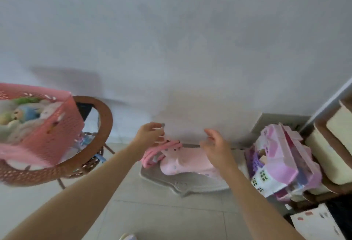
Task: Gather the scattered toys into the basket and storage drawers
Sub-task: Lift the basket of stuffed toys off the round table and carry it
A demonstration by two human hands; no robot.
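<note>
Above pink toy (187,163), 2 hands (150,133) (214,144) hover apart.

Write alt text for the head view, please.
Two bare hands, left hand and right hand, reach toward a pale pink plastic toy on the floor by a wall. A pink basket of soft toys sits left.

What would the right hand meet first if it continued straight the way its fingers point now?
Probably the pink looped toy lying on the pale pink toy body: the right hand, open, points left and slightly away toward it. Depth is unclear, so it might pass above it.
</note>
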